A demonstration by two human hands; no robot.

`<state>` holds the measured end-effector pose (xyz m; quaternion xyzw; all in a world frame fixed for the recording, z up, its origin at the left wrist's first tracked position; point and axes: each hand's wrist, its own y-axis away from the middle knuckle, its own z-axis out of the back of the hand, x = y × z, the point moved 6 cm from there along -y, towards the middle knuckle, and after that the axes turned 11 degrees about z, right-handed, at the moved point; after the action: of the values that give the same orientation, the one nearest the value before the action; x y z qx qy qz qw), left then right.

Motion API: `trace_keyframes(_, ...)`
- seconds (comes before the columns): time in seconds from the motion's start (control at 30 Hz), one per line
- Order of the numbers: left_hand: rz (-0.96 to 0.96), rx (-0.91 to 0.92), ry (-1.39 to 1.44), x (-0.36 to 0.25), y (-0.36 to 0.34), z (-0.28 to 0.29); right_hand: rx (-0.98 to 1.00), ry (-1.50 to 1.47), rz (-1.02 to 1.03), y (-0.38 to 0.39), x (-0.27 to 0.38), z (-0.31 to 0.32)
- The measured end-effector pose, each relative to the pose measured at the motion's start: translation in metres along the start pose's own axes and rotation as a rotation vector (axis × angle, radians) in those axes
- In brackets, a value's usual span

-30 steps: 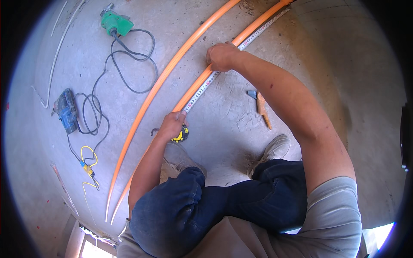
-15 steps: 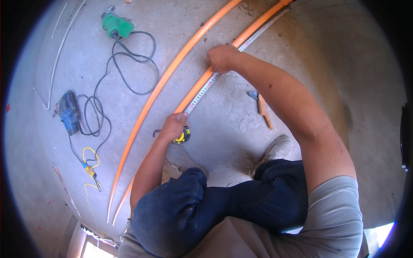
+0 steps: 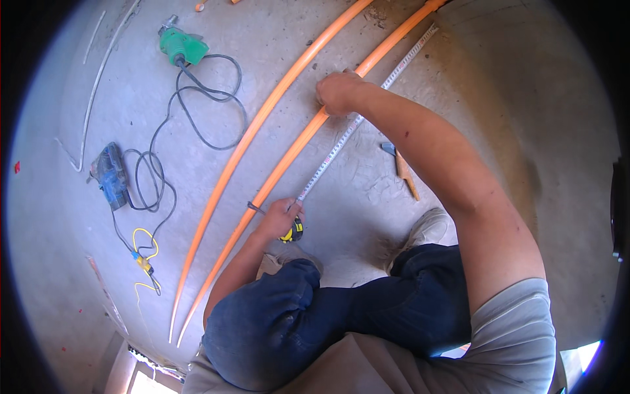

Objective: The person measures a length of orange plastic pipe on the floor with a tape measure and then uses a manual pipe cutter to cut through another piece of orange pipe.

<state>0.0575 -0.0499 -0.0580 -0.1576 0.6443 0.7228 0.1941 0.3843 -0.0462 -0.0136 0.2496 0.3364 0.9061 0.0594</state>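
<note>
Concrete floor (image 3: pixel 348 230) carries everything. Upper left: a green power tool (image 3: pixel 180 46), its black cable looping toward an outer orange pipe (image 3: pixel 256 123). Left of frame: a blue-and-black power tool (image 3: pixel 111 180), with a yellow cable connector (image 3: pixel 142 264) below it; a thin pale pipe (image 3: pixel 92 92) lies farther up. Right of centre, a wooden-handled hand tool (image 3: pixel 407 178) lies just beside the right forearm, which crosses the tape blade (image 3: pixel 333 155) and hides a stretch of it. Bent knees fill the lower centre. Hands well apart: left hand (image 3: pixel 279 218) clamped on the tape measure (image 3: pixel 293 231) at centre-left, a dark slender object protruding near its fingers; right hand (image 3: pixel 339 93) closed round the inner orange pipe (image 3: pixel 290 156) at upper centre; contact with the blade cannot be told. Versus one second ago: blade then lay along the inner pipe, left hand at that pipe. Now left hand and tape measure sit lower and farther right, and the blade runs clear of the pipe with floor showing between. Right hand's grip little changed.
</note>
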Motion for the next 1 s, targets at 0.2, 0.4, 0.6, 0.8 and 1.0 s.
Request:
trace_keyframes(0.2,-0.041,0.058,-0.068,0.009,0.016,-0.018,-0.014,0.029,0.007,-0.001,0.0,0.0)
trace_keyframes(0.4,-0.017,0.078,-0.078,0.009,0.022,-0.025,0.014,0.045,-0.001,-0.003,-0.001,-0.002)
trace_keyframes(0.6,-0.031,0.109,-0.028,0.011,0.024,-0.032,0.007,0.051,0.0,-0.004,-0.001,-0.002)
trace_keyframes(0.8,-0.003,0.254,0.022,0.018,0.021,-0.06,0.016,0.06,-0.005,-0.005,-0.002,-0.003)
trace_keyframes(1.0,-0.113,0.382,-0.238,0.023,0.013,-0.101,0.001,0.065,-0.01,-0.003,-0.002,-0.003)
